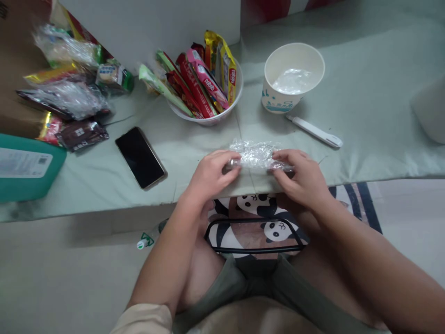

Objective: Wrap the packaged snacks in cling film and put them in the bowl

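Between my two hands, just above the table's front edge, is a crumpled piece of clear plastic wrap (pixel 255 154). My left hand (pixel 217 171) pinches its left end between thumb and fingers. At the right end, my right hand (pixel 301 174) grips it in the same way. A paper cup (pixel 278 99) with clear plastic inside stands beyond my right hand. Near its base lies a white utility knife (pixel 316 131). What the wrap may enclose, I cannot make out.
A white bowl (pixel 210 121) full of wrapped snacks stands at the back. A phone (pixel 141 157) lies to the left, with several snack packets (pixel 74 99) behind it. A green container (pixel 28 185) is at the left edge. Below, a panda-print mat (pixel 239 236) shows.
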Demonstrator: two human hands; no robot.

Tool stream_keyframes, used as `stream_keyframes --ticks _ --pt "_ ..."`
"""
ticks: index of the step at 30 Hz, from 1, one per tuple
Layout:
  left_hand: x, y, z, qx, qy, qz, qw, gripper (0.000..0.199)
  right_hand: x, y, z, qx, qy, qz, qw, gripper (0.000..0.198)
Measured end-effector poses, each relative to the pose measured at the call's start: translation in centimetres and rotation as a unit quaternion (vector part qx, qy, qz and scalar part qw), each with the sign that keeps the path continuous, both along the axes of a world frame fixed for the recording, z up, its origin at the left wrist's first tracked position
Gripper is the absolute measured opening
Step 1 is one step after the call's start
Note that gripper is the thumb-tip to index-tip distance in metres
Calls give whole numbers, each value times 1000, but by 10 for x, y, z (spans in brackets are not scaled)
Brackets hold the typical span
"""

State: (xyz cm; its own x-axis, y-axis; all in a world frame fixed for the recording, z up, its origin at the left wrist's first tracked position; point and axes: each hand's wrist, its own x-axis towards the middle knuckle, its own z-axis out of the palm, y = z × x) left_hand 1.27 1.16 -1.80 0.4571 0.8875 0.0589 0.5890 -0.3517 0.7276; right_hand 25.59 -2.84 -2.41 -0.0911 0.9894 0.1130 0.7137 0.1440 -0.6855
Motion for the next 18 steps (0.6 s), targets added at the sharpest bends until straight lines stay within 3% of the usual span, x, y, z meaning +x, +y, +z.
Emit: stream_keyframes --ticks 7,14,18 --pt "7 -1 0 -30 -31 101 994 44 -8 12 2 -56 42 -75 995 38" --pt "11 1 1 -16 49 119 992 30 -5 26 -11 1 13 -100 995 40" --pt "13 2 -1 -3 91 126 988 32 -1 28 -18 54 -66 -127 988 36"
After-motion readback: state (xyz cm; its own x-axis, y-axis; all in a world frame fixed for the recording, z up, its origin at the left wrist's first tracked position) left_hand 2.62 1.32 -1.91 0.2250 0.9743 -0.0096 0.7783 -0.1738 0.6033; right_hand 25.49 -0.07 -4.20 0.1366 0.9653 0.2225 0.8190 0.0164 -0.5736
